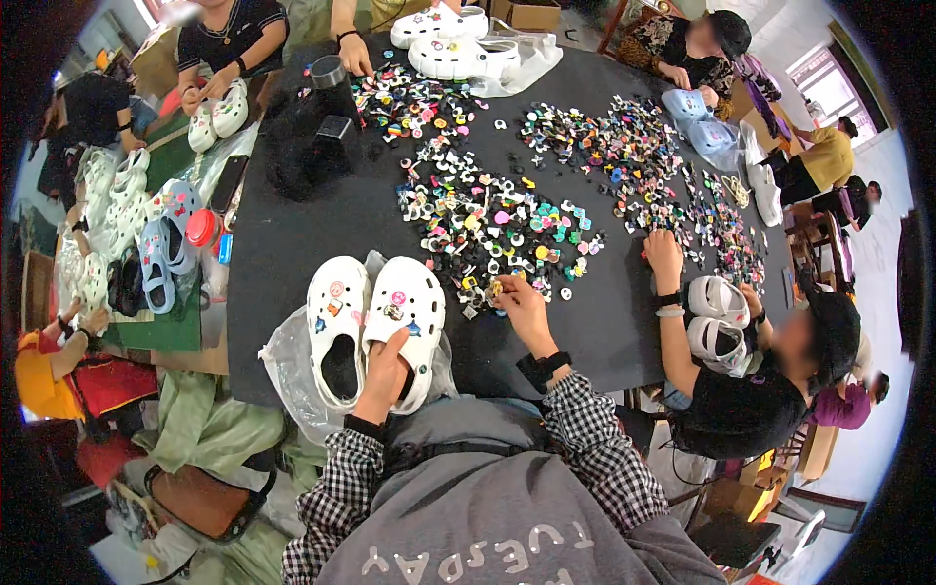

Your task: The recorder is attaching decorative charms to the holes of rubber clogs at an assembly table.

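A pair of white foam clogs lies on the black tabletop in front of me, toes pointing away. Small colourful charms decorate the left clog (324, 327) and the right clog (421, 317). My left hand (383, 378) is closed on the right clog, fingers inside its opening and thumb on top. My right hand (527, 317) reaches to the near edge of a loose pile of shoe charms (478, 210). Its fingertips are pinched together on a small yellowish charm (498, 288). A crumpled clear plastic bag (291, 375) lies under the clogs.
A second charm heap (624, 146) spreads to the right. A dark metal cup (330, 78) stands at the far left. Co-workers sit around the table; one person's hand (664, 255) is near my right, beside white clogs (717, 341). A green side table (185, 336) bears more clogs.
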Demonstrator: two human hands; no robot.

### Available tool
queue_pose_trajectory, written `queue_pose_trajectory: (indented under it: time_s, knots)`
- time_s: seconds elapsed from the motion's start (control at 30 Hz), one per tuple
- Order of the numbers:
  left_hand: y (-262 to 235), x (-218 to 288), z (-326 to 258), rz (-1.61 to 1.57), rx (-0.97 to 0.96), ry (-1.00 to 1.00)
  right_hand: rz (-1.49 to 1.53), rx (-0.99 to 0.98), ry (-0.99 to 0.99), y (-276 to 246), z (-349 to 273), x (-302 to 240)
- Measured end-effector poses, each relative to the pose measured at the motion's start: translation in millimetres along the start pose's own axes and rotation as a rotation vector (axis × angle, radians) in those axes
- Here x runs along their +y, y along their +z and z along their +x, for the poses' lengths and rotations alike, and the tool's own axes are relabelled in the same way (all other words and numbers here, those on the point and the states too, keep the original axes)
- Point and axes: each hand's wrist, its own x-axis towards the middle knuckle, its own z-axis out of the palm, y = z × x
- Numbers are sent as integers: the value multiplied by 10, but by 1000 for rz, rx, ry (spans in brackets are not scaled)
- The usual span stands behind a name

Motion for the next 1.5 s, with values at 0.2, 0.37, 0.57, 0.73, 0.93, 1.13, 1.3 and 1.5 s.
queue_pose_trajectory:
  time_s: [0.2,0.37,0.57,0.73,0.93,1.13,1.3,1.5]
  knots:
    - [26,22,-13,-26,15,-33,141,-9,48,6,63,129]
    - [6,15,-23,-16,44,-19,18,20,47,9,70,74]
    - [60,41,-30,-32,30,-60,32,22,60,-15,70,86]
    - [70,55,-32,-17,34,-45,-150,52,-3,-63,100,36]
    - [94,57,-36,-10,19,-30,-303,143,-188,-69,124,-20]
    - [85,70,-43,-16,17,-36,-474,20,-222,45,33,-197]
    - [52,31,-15,-33,1,-25,-616,-23,-375,116,69,-229]
    - [6,16,7,-42,2,-34,-652,-21,-513,129,295,-201]
